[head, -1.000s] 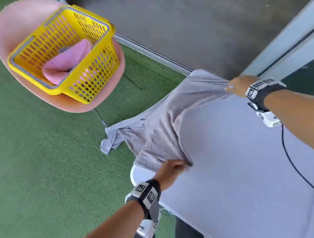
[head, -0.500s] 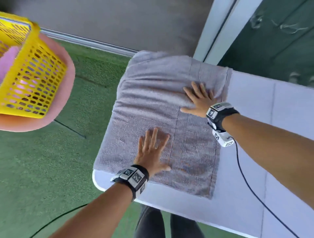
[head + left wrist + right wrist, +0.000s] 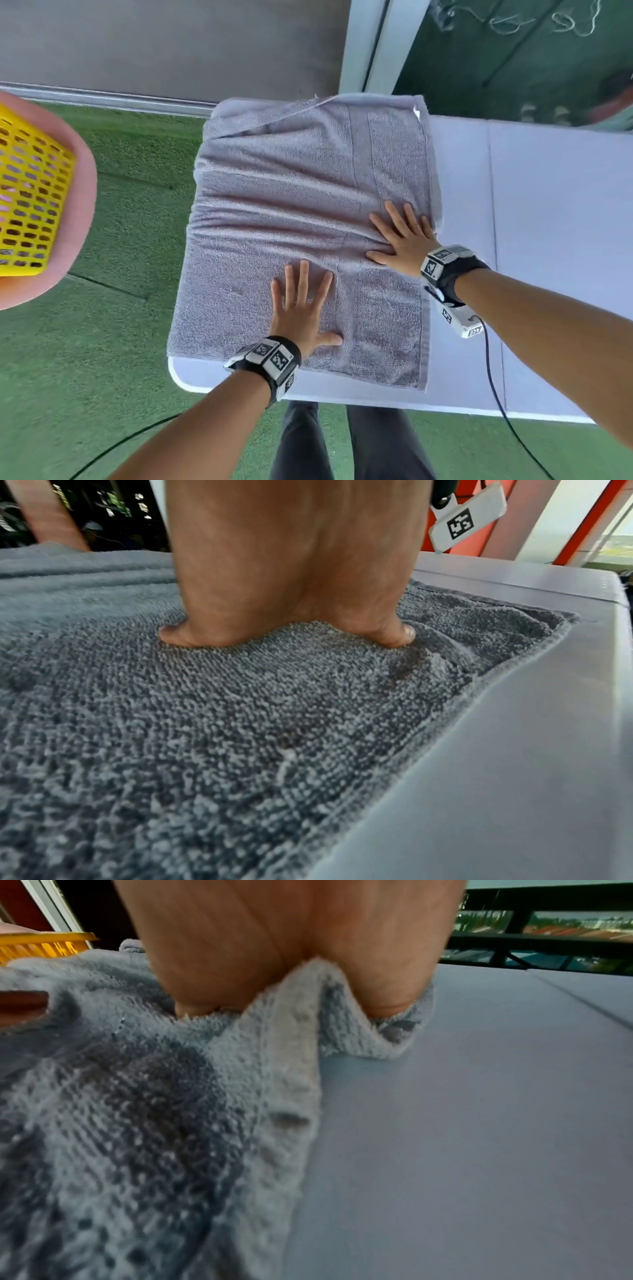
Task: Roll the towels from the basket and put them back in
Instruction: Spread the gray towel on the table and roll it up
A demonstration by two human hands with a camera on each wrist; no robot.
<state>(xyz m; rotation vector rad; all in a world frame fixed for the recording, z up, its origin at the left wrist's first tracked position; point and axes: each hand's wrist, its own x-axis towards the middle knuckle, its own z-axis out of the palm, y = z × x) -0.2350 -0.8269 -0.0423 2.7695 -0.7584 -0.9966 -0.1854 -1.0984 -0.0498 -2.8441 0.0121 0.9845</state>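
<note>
Far left of towel: yellow basket on pink seat, well apart from towel, something pink showing through mesh.

Grey towel spread flat on tabletop, covering its left end; left edge draped over rim. Ridges running left to right across middle. Long axis hard to call; roughly square as laid, slightly deeper than wide.

Left hand flat on towel, near-centre, fingers straight and spread, pressing, gripping nothing. Left wrist view confirms palm down on pile.

Right hand flat at towel's right edge, fingers splayed, likewise gripping nothing; right wrist view shows a fold pushed up at the palm.

Judgement: smoothing step, rolling not yet begun. Near hem lies directly below left hand, so left nearer for starting a roll away from body.
</note>
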